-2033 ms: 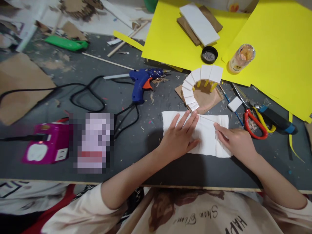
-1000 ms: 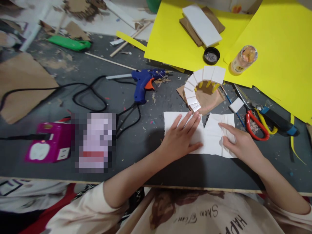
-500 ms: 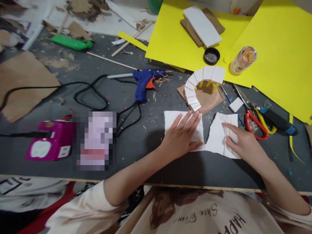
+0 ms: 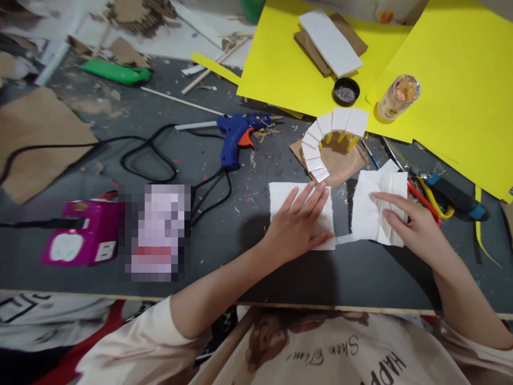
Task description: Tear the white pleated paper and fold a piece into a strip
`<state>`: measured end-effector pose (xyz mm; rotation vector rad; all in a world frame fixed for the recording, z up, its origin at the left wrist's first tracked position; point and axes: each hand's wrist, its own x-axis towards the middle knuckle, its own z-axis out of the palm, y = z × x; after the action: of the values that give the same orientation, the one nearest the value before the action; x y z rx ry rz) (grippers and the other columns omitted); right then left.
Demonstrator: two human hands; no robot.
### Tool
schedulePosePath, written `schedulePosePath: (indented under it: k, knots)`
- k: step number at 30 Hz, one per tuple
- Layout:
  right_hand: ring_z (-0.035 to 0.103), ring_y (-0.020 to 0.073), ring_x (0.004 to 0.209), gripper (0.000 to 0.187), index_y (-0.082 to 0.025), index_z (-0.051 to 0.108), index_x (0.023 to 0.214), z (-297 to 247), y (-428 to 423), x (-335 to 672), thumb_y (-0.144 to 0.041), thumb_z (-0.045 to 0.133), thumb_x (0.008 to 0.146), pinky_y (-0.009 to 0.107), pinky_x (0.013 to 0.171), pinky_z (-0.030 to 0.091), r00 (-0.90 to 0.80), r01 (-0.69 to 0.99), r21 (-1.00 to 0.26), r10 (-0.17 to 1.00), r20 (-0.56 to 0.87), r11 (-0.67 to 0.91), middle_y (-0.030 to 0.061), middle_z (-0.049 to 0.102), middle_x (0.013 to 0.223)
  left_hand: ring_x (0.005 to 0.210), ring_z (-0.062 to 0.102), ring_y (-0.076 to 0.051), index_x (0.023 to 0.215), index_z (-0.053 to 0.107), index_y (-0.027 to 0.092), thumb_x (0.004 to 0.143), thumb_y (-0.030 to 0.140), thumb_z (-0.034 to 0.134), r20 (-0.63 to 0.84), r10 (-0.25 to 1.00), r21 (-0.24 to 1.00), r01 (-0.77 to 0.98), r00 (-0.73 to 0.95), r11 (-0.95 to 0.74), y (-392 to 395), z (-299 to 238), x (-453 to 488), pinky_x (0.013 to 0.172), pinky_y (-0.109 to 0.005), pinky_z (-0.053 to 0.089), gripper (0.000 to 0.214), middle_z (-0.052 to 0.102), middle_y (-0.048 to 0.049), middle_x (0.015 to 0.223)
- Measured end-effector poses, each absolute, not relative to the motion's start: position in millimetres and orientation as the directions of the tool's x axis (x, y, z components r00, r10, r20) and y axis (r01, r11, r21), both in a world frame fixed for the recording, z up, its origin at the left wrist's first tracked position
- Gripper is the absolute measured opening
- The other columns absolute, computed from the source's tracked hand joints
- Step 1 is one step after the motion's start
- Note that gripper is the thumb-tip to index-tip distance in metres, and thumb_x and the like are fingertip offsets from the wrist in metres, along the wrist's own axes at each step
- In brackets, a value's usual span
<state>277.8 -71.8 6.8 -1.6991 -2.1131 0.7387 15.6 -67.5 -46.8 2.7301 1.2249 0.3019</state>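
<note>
The person's left hand (image 4: 294,224) lies flat with its fingers spread apart, pressing on the left white piece (image 4: 278,195) (paper or thin cloth, it is hard to say which), which rests on the dark table (image 4: 224,230) in front of the person. To its right, the right hand (image 4: 417,224) is at the right white piece (image 4: 364,214), thumb and forefinger apart on its creased face; whether the other fingers grip it from beneath cannot be told. That piece has a ragged left edge and partly covers the red-handled scissors (image 4: 428,202) and a small white tile (image 4: 388,164). A thin pale strip (image 4: 343,239) spans the gap between the two pieces along the lower side. Just beyond the left fingertips, a curved model stair (image 4: 309,140) with white steps and yellow supports stands on brown cardboard (image 4: 340,160). Behind it, a black lid (image 4: 346,92) and an open jar (image 4: 398,96) rest on yellow sheeting (image 4: 276,59). A blue glue gun (image 4: 231,140) lies farther left.
</note>
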Motion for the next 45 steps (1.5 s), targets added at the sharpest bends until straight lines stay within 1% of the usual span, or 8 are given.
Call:
schedulePosePath:
  k: [5, 10, 15, 23, 28, 33, 39, 45]
  knots:
    - [0.063, 0.0153, 0.067, 0.033, -0.022, 0.071, 0.098, 2.0, -80.7, 264.3, -0.016, 0.041, 0.087, 0.026, 0.062, 0.050, -0.325, 0.786, -0.582, 0.940, -0.101, 0.209, 0.0030, 0.071, 0.079, 0.143, 0.026, -0.033, 0.148, 0.022, 0.004, 0.091, 0.060, 0.035, 0.112, 0.746, 0.194, 0.722, 0.656, -0.664, -66.7, -45.2, 16.0, 0.116, -0.048, 0.021, 0.081, 0.033, -0.0171, 0.153]
    - [0.070, 0.0212, 0.084, 0.026, -0.024, 0.071, 0.103, 8.8, -91.0, 248.4, -0.031, 0.067, 0.079, 0.030, 0.071, 0.054, -0.411, 0.832, -0.481, 0.890, -0.200, 0.276, 0.0063, 0.071, 0.102, 0.144, 0.026, -0.033, 0.148, 0.024, 0.004, 0.092, 0.060, 0.034, 0.076, 0.755, 0.197, 0.733, 0.651, -0.651, -66.6, -41.8, 16.9, 0.116, -0.047, 0.020, 0.080, 0.032, -0.0166, 0.153]
    - [0.068, 0.0153, 0.069, 0.019, -0.023, 0.071, 0.078, 11.6, -87.6, 254.4, -0.019, 0.055, 0.087, 0.024, 0.060, 0.050, -0.546, 0.803, -0.450, 0.786, -0.290, 0.392, 0.0031, 0.070, 0.083, 0.144, 0.025, -0.033, 0.148, 0.023, 0.005, 0.090, 0.059, 0.038, 0.071, 0.762, 0.205, 0.738, 0.644, -0.643, -66.7, -42.8, 17.4, 0.117, -0.046, 0.020, 0.081, 0.032, -0.0159, 0.154]
    - [0.066, 0.0207, 0.103, 0.027, -0.027, 0.066, 0.112, -0.4, -71.4, 273.0, -0.033, 0.060, 0.086, 0.034, 0.090, 0.052, -0.152, 0.664, -0.731, 0.986, 0.071, 0.155, 0.0034, 0.070, 0.114, 0.142, 0.030, -0.031, 0.142, 0.036, 0.015, 0.091, 0.040, 0.052, 0.235, 0.689, 0.572, 0.475, 0.686, -0.668, -65.7, -36.6, 13.2, 0.115, -0.050, 0.029, 0.059, 0.036, -0.0199, 0.150]
    - [0.026, 0.0269, 0.145, 0.081, -0.031, 0.021, 0.149, -11.3, -69.3, 249.0, -0.039, 0.065, 0.082, 0.047, 0.117, 0.028, -0.050, 0.534, -0.825, 0.981, 0.185, 0.183, 0.0035, 0.024, 0.159, 0.131, 0.047, -0.027, 0.137, 0.043, 0.019, 0.088, 0.045, 0.056, 0.016, 0.858, 0.990, 0.109, 0.513, -0.084, -52.6, -14.1, 24.2, 0.106, -0.041, 0.042, 0.057, 0.049, -0.0160, 0.141]
    - [0.015, 0.0261, 0.149, 0.094, -0.034, 0.003, 0.151, -20.0, -59.1, 216.2, -0.047, 0.064, 0.081, 0.047, 0.118, 0.026, -0.162, 0.357, -0.916, 0.978, 0.131, 0.182, 0.0020, 0.008, 0.162, 0.086, 0.062, -0.019, 0.099, 0.063, 0.014, 0.077, 0.042, 0.064, -0.252, 0.895, 0.962, -0.002, 0.369, 0.272, -37.3, -9.8, 38.7, 0.070, -0.027, 0.049, 0.036, 0.069, -0.0070, 0.094]
    - [0.065, 0.0214, 0.102, 0.082, -0.033, 0.022, 0.146, -28.9, -45.0, 213.9, -0.049, 0.065, 0.078, 0.036, 0.084, 0.055, -0.104, -0.037, -0.980, 0.976, -0.189, -0.194, 0.0056, 0.064, 0.121, 0.069, 0.053, -0.014, 0.081, 0.063, 0.016, 0.077, 0.037, 0.058, -0.159, 0.985, 0.987, -0.023, 0.061, 0.160, -30.5, -19.9, 31.0, 0.062, -0.025, 0.042, 0.021, 0.063, -0.0007, 0.075]
    - [0.065, 0.0213, 0.099, 0.070, -0.027, 0.054, 0.119, -34.1, -41.1, 216.3, -0.056, 0.078, 0.060, 0.035, 0.086, 0.053, -0.266, -0.179, -0.942, 0.935, -0.233, -0.286, 0.0028, 0.068, 0.110, 0.072, 0.056, -0.015, 0.086, 0.065, 0.016, 0.077, 0.038, 0.061, -0.123, 0.925, 0.988, -0.049, 0.359, 0.150, -34.1, -19.9, 29.2, 0.063, -0.025, 0.045, 0.024, 0.065, -0.0023, 0.078]
